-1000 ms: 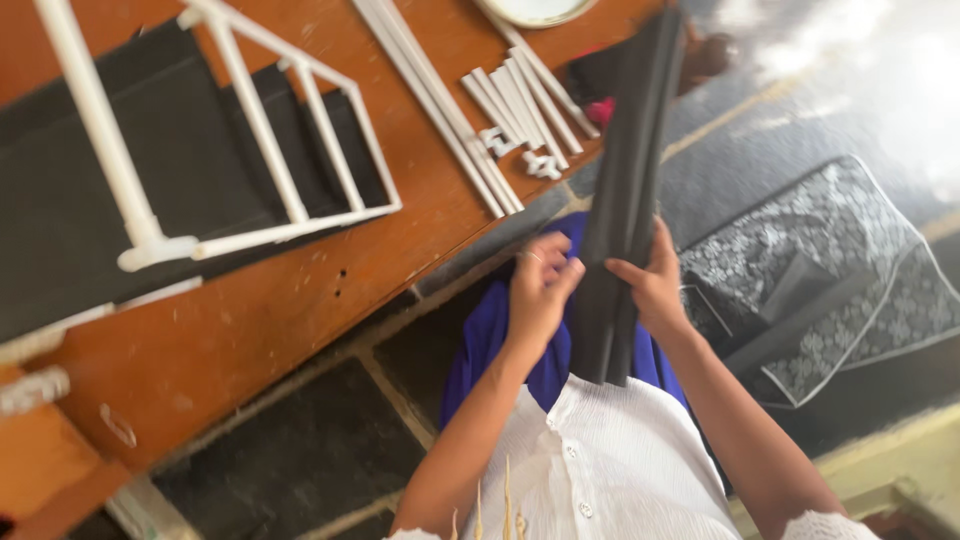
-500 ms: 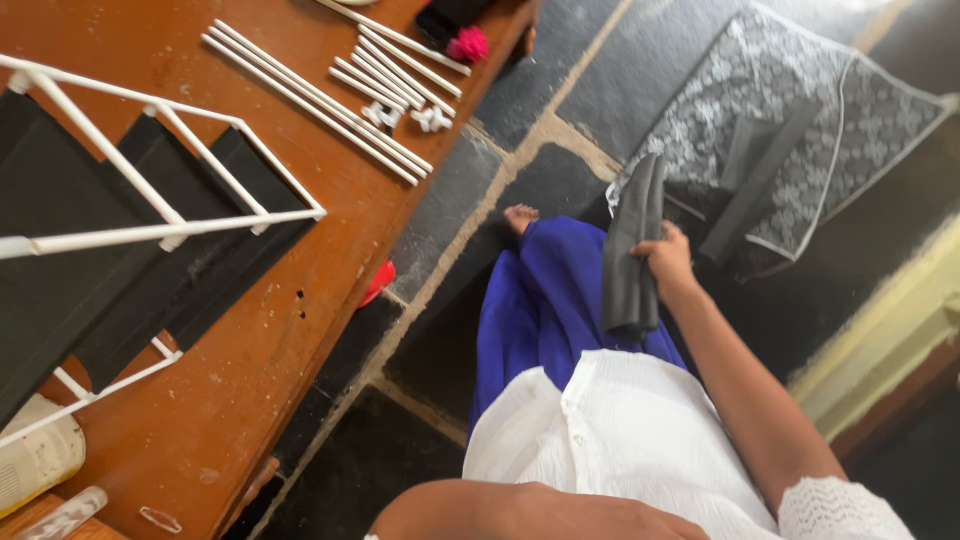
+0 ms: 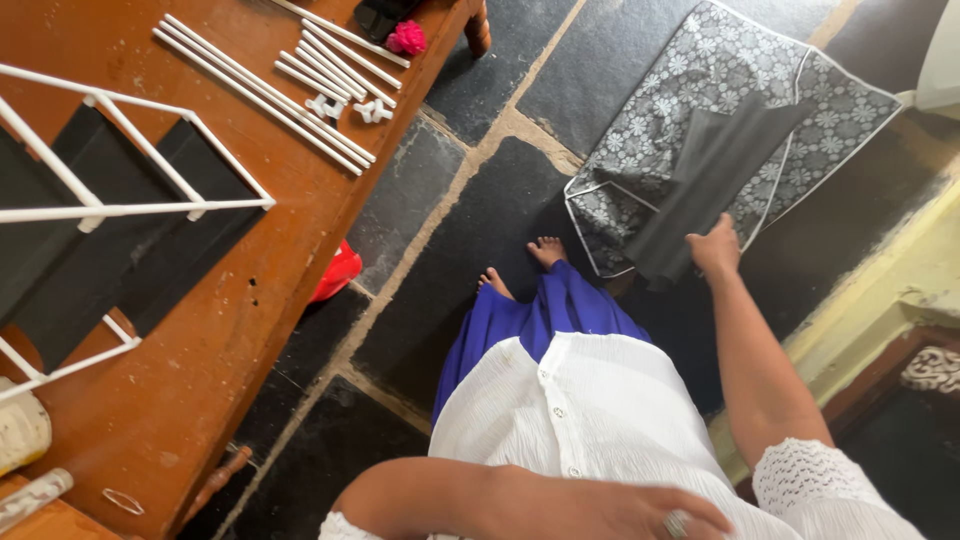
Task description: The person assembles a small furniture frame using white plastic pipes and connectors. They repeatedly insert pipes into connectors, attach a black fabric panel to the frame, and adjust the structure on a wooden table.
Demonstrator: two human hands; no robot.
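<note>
My right hand (image 3: 716, 250) is stretched out low to the right, shut on the end of a long dark grey fabric panel (image 3: 700, 180). The panel lies folded across a grey flower-patterned cover (image 3: 700, 70) spread on the stone floor. My left hand (image 3: 620, 512), wearing a ring, rests flat against my white blouse at the bottom edge of the view and holds nothing. My bare feet show below a blue skirt (image 3: 545, 315).
A wooden table (image 3: 260, 330) fills the left side. On it are a white tube frame (image 3: 140, 208) with black fabric shelves, loose white tubes (image 3: 270, 90), small white connectors (image 3: 350, 108) and a pink item (image 3: 405, 38). A red object (image 3: 335, 272) lies under the table's edge. A yellow step (image 3: 890, 290) runs along the right.
Both hands held the dark panel upright near the table before. My view has turned right, the left hand has let go, and the right hand has lowered the panel onto the patterned cover.
</note>
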